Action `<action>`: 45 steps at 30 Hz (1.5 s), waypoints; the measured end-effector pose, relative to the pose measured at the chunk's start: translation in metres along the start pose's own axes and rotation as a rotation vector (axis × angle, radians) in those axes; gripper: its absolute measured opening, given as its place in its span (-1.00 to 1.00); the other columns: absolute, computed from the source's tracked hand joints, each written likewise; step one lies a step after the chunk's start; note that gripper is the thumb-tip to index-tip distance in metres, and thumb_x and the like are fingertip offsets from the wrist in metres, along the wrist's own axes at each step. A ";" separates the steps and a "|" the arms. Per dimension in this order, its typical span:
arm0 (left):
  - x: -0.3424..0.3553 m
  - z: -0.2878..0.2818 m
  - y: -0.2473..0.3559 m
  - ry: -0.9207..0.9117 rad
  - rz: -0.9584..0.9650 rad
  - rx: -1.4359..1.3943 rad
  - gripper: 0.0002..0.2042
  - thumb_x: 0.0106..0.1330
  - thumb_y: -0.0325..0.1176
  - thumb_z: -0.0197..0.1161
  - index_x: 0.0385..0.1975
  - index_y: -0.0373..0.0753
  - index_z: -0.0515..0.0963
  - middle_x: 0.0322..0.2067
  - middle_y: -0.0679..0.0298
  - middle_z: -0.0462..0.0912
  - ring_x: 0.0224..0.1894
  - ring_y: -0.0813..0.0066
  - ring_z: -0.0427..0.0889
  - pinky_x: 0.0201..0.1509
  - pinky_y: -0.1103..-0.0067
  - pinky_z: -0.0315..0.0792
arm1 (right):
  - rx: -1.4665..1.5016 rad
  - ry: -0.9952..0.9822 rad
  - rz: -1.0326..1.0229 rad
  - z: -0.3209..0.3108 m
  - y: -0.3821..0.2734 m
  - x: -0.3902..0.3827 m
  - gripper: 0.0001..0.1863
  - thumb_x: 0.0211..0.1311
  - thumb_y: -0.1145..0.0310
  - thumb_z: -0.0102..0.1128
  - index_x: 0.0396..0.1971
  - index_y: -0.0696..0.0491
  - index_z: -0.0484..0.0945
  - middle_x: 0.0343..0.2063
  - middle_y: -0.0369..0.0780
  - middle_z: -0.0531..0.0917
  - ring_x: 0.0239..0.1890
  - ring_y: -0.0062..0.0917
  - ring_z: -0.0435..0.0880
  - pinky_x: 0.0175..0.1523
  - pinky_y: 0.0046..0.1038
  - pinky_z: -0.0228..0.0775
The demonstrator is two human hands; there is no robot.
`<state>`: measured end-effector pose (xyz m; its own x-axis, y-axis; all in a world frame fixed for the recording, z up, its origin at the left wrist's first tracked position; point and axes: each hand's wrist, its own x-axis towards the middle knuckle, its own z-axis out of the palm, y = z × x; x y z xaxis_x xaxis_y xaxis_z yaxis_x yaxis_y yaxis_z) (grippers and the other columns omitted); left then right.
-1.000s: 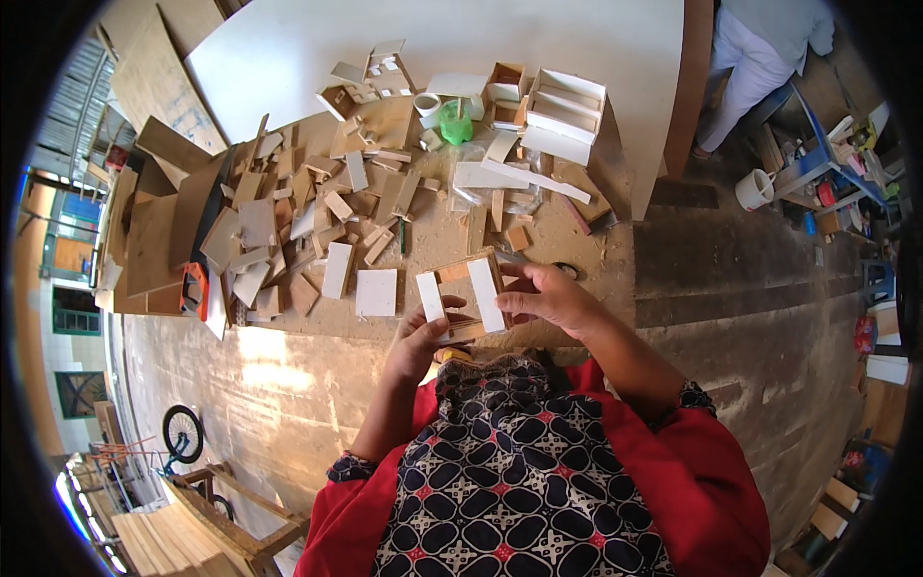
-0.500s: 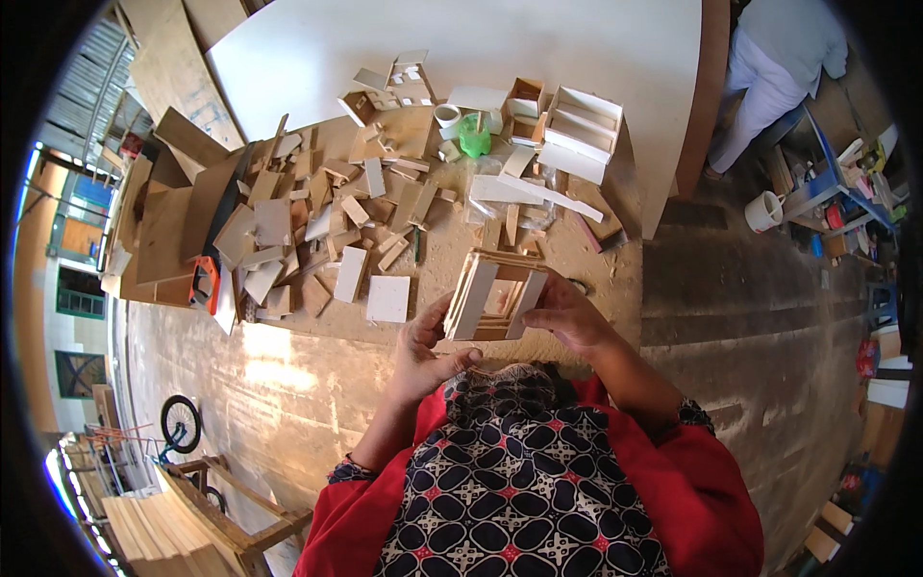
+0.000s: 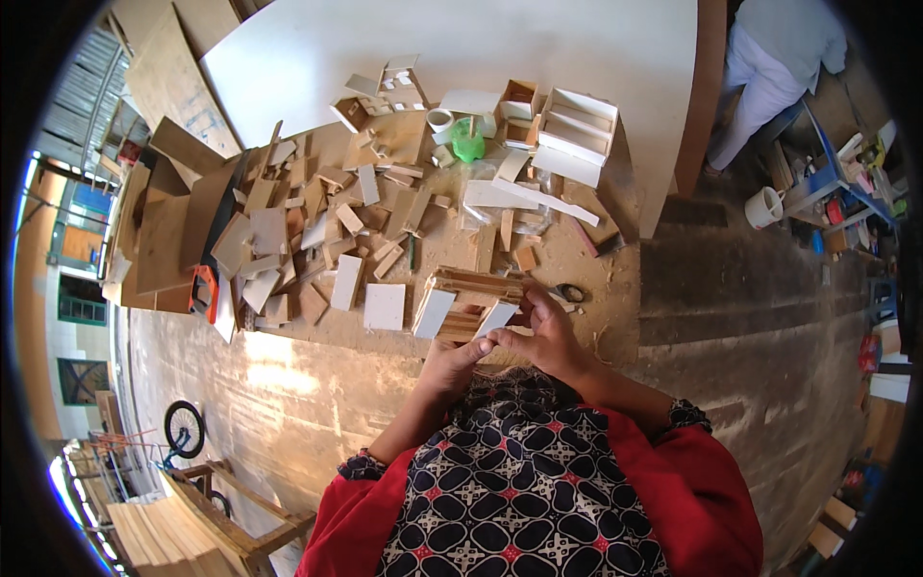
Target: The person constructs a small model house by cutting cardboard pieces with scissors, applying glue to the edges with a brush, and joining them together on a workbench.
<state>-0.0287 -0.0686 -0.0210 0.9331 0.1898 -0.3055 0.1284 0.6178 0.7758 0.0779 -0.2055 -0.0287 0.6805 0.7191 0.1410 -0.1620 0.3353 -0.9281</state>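
Both hands, left (image 3: 454, 361) and right (image 3: 543, 337), clamped on small wooden frame (image 3: 468, 303) (white-faced legs)

Scattered wood offcuts (image 3: 317, 231) on board; green cup (image 3: 468, 142), scissors (image 3: 569, 292), orange tool (image 3: 203, 291), white bucket (image 3: 764, 206), bicycle wheel (image 3: 183, 429) beyond.

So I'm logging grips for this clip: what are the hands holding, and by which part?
Both hands hold a small wooden frame assembly by its near lower end: the left hand from below, the right hand at its right side.
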 end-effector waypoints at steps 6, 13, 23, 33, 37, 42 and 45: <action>-0.005 -0.030 -0.004 0.037 -0.048 0.245 -0.20 -0.06 -0.23 0.56 0.21 -0.33 0.31 0.11 0.11 0.50 0.16 0.23 0.47 0.26 0.34 0.33 | -0.529 -0.079 -0.265 -0.021 -0.008 0.002 -0.29 -0.05 0.37 0.50 0.16 0.09 0.38 0.07 -0.22 0.48 0.06 -0.50 0.49 -0.03 -0.55 0.34; -0.007 -0.015 0.020 0.073 0.209 0.664 -0.41 0.05 -0.31 0.49 0.10 -0.36 0.44 -0.09 0.18 0.63 -0.03 0.42 0.57 0.11 0.50 0.45 | -0.307 -0.183 -0.097 -0.031 -0.041 0.011 -0.23 -0.02 0.32 0.49 0.24 0.06 0.35 0.09 -0.21 0.49 0.06 -0.53 0.49 -0.01 -0.49 0.37; -0.016 -0.017 0.018 0.112 0.149 0.534 -0.51 0.05 -0.38 0.50 0.00 -0.34 0.52 -0.14 0.26 0.65 -0.12 0.54 0.57 0.02 0.55 0.49 | -0.148 -0.152 -0.068 -0.036 -0.032 0.012 -0.50 0.21 0.22 0.32 0.09 0.14 0.49 -0.01 -0.17 0.57 -0.01 -0.52 0.54 -0.01 -0.47 0.42; -0.017 -0.010 0.021 0.066 0.010 0.258 -0.44 0.02 -0.39 0.52 0.03 -0.43 0.46 -0.16 0.12 0.63 -0.13 0.41 0.64 -0.06 0.50 0.56 | -0.179 -0.011 -0.001 -0.036 -0.030 0.013 -0.81 0.29 0.44 0.21 -0.22 0.26 0.61 -0.35 -0.29 0.59 -0.36 -0.71 0.46 -0.27 -0.62 0.30; -0.012 -0.006 0.027 0.040 -0.069 0.239 -0.43 0.03 -0.37 0.49 0.05 -0.44 0.45 -0.16 0.14 0.64 -0.17 0.40 0.67 -0.08 0.52 0.57 | -0.107 0.011 0.162 -0.037 -0.025 0.010 -0.73 0.27 0.39 0.25 -0.13 0.25 0.58 -0.33 -0.33 0.61 -0.32 -0.75 0.49 -0.23 -0.64 0.35; -0.007 -0.011 0.034 0.022 -0.180 0.264 -0.47 0.10 -0.35 0.42 0.07 -0.41 0.46 -0.16 0.13 0.66 -0.20 0.38 0.68 -0.11 0.52 0.58 | -0.229 -0.099 0.229 -0.039 -0.017 0.011 -0.57 0.26 0.32 0.29 0.05 0.24 0.50 -0.26 -0.32 0.63 -0.23 -0.73 0.54 -0.13 -0.62 0.43; -0.007 -0.014 0.035 0.054 -0.276 0.212 -0.49 0.17 -0.24 0.37 0.07 -0.39 0.46 -0.16 0.11 0.66 -0.24 0.35 0.69 -0.12 0.48 0.57 | -0.158 -0.087 0.452 -0.041 -0.013 0.013 -0.55 0.30 0.24 0.24 0.07 0.21 0.49 -0.25 -0.33 0.62 -0.24 -0.71 0.55 -0.16 -0.61 0.44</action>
<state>-0.0353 -0.0375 0.0006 0.8351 0.0811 -0.5441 0.4458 0.4798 0.7557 0.1179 -0.2256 -0.0291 0.5034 0.8219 -0.2666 -0.3123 -0.1146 -0.9431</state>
